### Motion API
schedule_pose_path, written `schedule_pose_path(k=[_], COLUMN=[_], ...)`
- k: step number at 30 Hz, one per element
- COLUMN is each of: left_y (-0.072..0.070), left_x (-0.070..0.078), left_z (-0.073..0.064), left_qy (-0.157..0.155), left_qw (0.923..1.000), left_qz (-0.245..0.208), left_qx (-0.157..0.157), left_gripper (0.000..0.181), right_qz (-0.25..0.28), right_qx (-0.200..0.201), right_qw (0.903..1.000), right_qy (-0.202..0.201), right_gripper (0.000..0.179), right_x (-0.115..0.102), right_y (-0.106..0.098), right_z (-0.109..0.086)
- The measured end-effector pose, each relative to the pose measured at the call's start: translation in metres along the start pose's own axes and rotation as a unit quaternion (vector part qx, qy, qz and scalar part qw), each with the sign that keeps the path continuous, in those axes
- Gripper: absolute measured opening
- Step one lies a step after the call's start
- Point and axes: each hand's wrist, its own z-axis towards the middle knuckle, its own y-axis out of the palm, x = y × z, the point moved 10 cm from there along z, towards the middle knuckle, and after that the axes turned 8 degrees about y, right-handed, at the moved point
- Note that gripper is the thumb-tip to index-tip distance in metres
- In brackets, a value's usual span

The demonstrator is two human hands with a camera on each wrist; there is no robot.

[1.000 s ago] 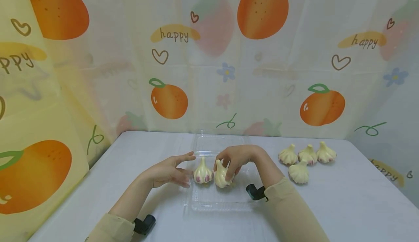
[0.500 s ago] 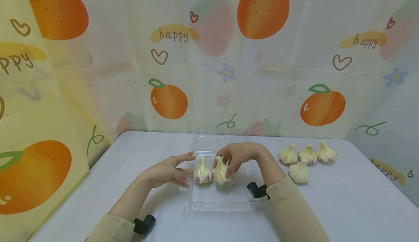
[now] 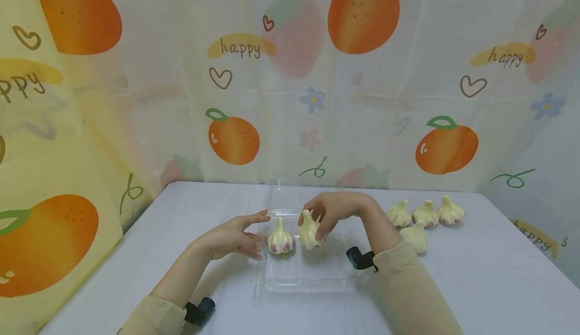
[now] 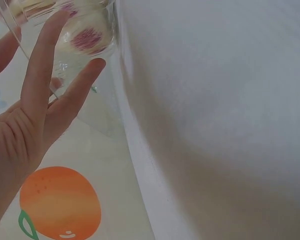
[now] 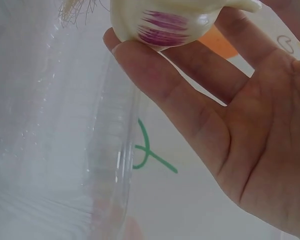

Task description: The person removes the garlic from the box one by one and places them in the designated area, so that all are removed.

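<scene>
My right hand (image 3: 333, 210) pinches a garlic bulb (image 3: 310, 232) over the clear plastic container (image 3: 312, 283); in the right wrist view the same garlic bulb (image 5: 175, 22) shows purple streaks and hairy roots. Beside it a second garlic bulb (image 3: 280, 239) stands upright inside the container, at the left. At the container's left side my left hand (image 3: 234, 235) has its fingers spread, holding nothing. The left wrist view shows the fingers of that hand (image 4: 40, 95) against the clear wall, with purple-marked garlic (image 4: 87, 37) behind it; whether they touch the wall is hard to tell.
Several more garlic bulbs (image 3: 426, 214) sit grouped at the table's back right, one partly hidden by my right sleeve. The container's open lid (image 3: 303, 196) lies toward the back. A printed curtain (image 3: 290, 98) hangs behind the white table (image 3: 217, 294).
My right hand has risen and shifted slightly back and right, bringing the garlic bulb up with it. The left hand and the other bulbs stay where they were.
</scene>
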Motion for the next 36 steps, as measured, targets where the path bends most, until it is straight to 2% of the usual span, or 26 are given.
schedule_pose_path(k=[12,27,36], left_y=[0.0,0.001,0.0], left_x=[-0.001,0.001,0.001], left_z=[0.001,0.0,0.0], left_qy=[-0.001,0.006,0.01], left_qw=[1.0,0.9999,0.9999], left_qz=[0.005,0.008,0.011], left_qx=[0.003,0.0,-0.006], left_gripper=[0.085,0.084,0.085], right_qz=[-0.021,0.007,0.009], right_qx=[0.037,0.045,0.067], right_qw=[0.9991,0.9989,0.9974], right_qy=[-0.006,-0.01,-0.026], right_gripper=[0.042,0.043,0.043], right_x=[0.005,0.014,0.024], right_y=[-0.014,-0.024,-0.033], right_z=[-0.015,-0.035,-0.046])
